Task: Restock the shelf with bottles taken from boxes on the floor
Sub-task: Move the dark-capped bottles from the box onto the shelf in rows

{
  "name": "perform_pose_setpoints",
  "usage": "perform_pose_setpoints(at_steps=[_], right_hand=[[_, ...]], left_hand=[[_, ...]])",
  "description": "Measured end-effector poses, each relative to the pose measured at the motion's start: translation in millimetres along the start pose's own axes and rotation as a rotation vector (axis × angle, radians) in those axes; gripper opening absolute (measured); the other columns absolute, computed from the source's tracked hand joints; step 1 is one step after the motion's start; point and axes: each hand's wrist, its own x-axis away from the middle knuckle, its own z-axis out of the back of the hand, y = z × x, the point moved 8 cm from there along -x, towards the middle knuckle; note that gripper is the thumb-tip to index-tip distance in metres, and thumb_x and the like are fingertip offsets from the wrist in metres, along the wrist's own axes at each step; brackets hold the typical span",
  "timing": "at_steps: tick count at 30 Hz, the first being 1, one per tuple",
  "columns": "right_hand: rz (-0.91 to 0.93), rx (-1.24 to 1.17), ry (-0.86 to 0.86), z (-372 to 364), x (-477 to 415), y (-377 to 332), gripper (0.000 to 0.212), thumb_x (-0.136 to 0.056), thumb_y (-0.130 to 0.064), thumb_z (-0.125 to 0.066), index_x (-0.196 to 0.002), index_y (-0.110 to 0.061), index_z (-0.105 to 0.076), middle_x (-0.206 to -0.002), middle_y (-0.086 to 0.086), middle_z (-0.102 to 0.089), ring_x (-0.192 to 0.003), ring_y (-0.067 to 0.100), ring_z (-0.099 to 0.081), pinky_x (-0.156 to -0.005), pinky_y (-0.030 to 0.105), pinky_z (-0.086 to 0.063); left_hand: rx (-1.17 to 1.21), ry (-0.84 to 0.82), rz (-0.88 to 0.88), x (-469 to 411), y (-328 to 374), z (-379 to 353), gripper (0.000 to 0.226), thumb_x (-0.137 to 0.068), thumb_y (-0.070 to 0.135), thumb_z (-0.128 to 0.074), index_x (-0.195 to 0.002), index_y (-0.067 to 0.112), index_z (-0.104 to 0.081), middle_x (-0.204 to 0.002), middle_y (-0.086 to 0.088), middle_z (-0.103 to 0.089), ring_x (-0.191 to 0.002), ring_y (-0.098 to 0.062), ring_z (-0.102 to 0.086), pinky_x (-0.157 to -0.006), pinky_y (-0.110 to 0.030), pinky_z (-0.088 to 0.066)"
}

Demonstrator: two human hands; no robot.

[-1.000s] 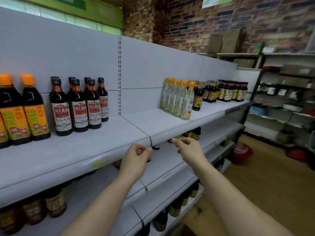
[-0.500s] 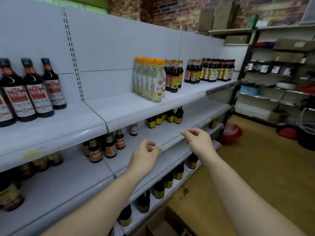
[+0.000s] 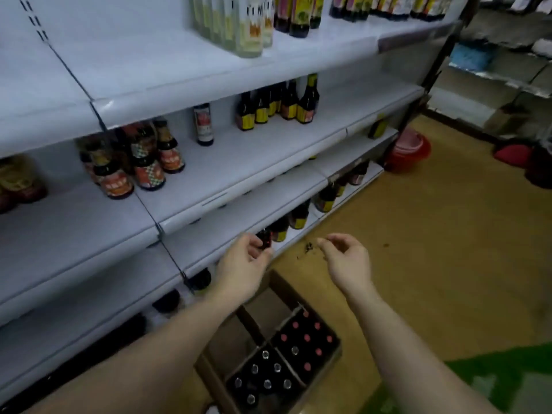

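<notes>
An open cardboard box (image 3: pixel 334 358) sits on the floor below my arms, holding several dark bottles (image 3: pixel 304 339) with red and silver caps. The white shelf unit (image 3: pixel 239 162) fills the left side, with dark sauce bottles (image 3: pixel 143 162) scattered on its levels. My left hand (image 3: pixel 242 264) hangs above the box near the lower shelf edge, fingers loosely curled, holding nothing. My right hand (image 3: pixel 346 261) hovers beside it over the floor, fingers loosely bent and empty.
Pale bottles (image 3: pixel 245 28) stand on the top shelf. A red bucket (image 3: pixel 409 150) sits on the wooden floor at the shelf's far end. Another shelving rack (image 3: pixel 501 70) stands at the right. A green mat (image 3: pixel 493 380) lies at the bottom right.
The view has tilted down from the upper shelves to the floor, bringing the box of bottles into sight. Both hands have dropped lower, away from the shelf edge.
</notes>
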Motion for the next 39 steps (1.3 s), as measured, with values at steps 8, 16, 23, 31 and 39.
perform_pose_setpoints(at_steps=[8, 16, 23, 31, 39], right_hand=[[-0.201, 0.003, 0.006, -49, -6, 132, 0.021, -0.094, -0.029, -0.073, -0.112, -0.019, -0.069, -0.096, -0.007, -0.068, -0.089, 0.012, -0.065, -0.074, 0.028, -0.05], [-0.433, 0.115, -0.066, -116, 19, 296, 0.021, -0.094, -0.026, -0.073, -0.113, -0.02, -0.065, -0.094, -0.001, -0.073, -0.082, 0.015, -0.07, -0.074, 0.034, -0.057], [-0.548, 0.2, -0.115, -180, 44, 422, 0.019, -0.09, -0.026, -0.077, -0.106, -0.024, -0.066, -0.084, -0.004, -0.074, -0.08, 0.014, -0.069, -0.067, 0.028, -0.048], [-0.704, 0.21, -0.044, -251, 83, 549, 0.007, -0.089, -0.02, -0.07, -0.095, -0.023, -0.069, -0.075, -0.025, -0.064, -0.07, 0.003, -0.058, -0.063, 0.022, -0.042], [-0.84, 0.205, -0.079, -300, 107, 635, 0.022, -0.087, -0.031, -0.078, -0.103, -0.028, -0.064, -0.08, -0.014, -0.072, -0.079, 0.01, -0.069, -0.073, 0.027, -0.055]], left_hand=[[-0.093, -0.124, 0.084, -17, -123, -64, 0.023, -0.097, 0.049, -0.061, -0.108, 0.031, -0.055, -0.094, 0.011, -0.06, -0.088, -0.011, -0.06, -0.078, -0.039, -0.054], [-0.202, -0.29, 0.168, -18, -265, -141, 0.021, -0.099, 0.046, -0.059, -0.114, 0.032, -0.056, -0.095, 0.016, -0.058, -0.085, 0.0, -0.057, -0.073, -0.028, -0.049], [-0.33, -0.415, 0.259, -6, -398, -194, 0.031, -0.099, 0.048, -0.059, -0.121, 0.026, -0.056, -0.105, 0.01, -0.062, -0.094, -0.012, -0.061, -0.079, -0.033, -0.052], [-0.487, -0.56, 0.162, -6, -504, -255, 0.031, -0.099, 0.045, -0.059, -0.123, 0.027, -0.054, -0.114, 0.007, -0.057, -0.094, -0.011, -0.052, -0.072, -0.028, -0.041], [-0.717, -0.691, 0.066, -3, -573, -307, 0.045, -0.094, 0.052, -0.06, -0.134, 0.035, -0.048, -0.129, 0.005, -0.054, -0.119, -0.019, -0.053, -0.085, -0.033, -0.051]])
